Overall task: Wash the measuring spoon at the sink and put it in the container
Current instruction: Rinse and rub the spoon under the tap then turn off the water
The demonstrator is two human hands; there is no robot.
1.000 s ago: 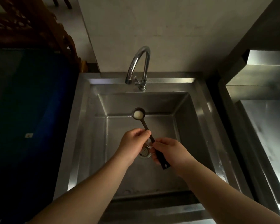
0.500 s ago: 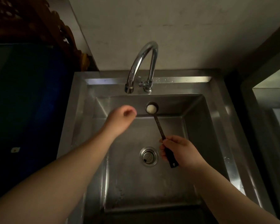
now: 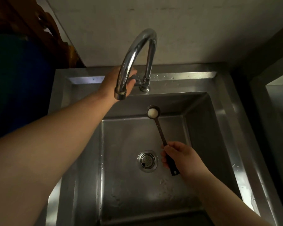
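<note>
My right hand point(image 3: 180, 157) grips the dark handle of the measuring spoon point(image 3: 160, 132) over the steel sink point(image 3: 121, 176). The spoon's round bowl holds a white lump and points toward the back wall of the basin, right of the spout. My left hand point(image 3: 116, 80) reaches behind the curved chrome faucet point(image 3: 134, 53), its fingers at the tap handle near the faucet base; the spout hides part of the hand. No water runs from the spout. No container is in sight.
The drain strainer point(image 3: 147, 161) sits in the basin floor just left of my right hand. A steel counter point(image 3: 278, 98) lies to the right, a dark blue surface point(image 3: 18, 79) to the left, a wall behind the faucet.
My left hand let go of the spoon and rose from the basin up to the tap handle behind the faucet. My right hand kept the spoon. The camera moved closer.
</note>
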